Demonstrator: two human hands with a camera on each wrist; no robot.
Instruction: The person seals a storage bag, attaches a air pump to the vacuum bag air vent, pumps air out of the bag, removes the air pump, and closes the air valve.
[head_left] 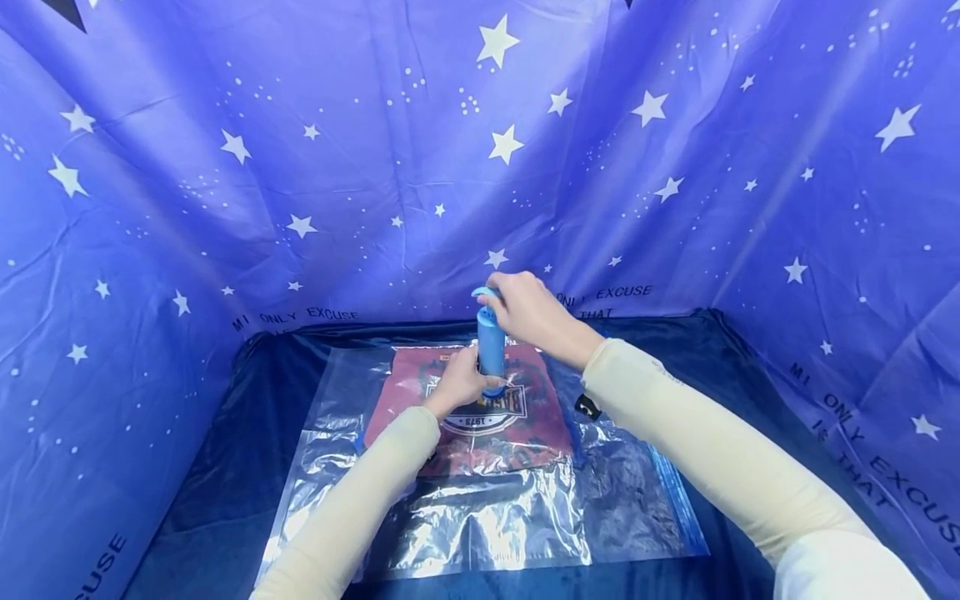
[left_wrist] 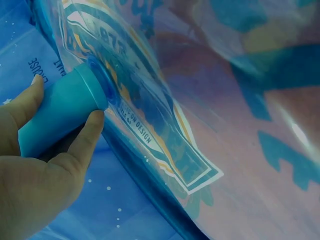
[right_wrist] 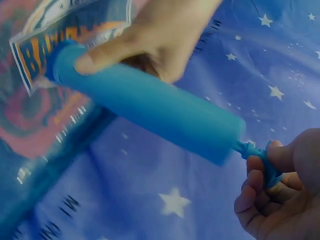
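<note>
A blue hand pump [head_left: 491, 346] stands upright on a clear plastic storage bag [head_left: 495, 521]. My left hand [head_left: 459, 382] grips the lower part of its barrel, with thumb and fingers around it in the left wrist view. My right hand [head_left: 528, 310] holds the pump handle [right_wrist: 265, 162] at the top, and a short length of rod shows above the barrel in the right wrist view. Inside the bag lies a folded dark red fabric piece [head_left: 551, 425] with a printed badge and lettering. The pump's base covers part of that print, and the contact beneath it is hidden.
The bag lies on a dark blue cloth surface [head_left: 202, 492]. A blue zip strip [head_left: 678, 500] runs along the bag's right edge. A small black object [head_left: 587, 407] sits right of the red fabric. Purple star-printed curtains [head_left: 450, 167] surround the back and sides.
</note>
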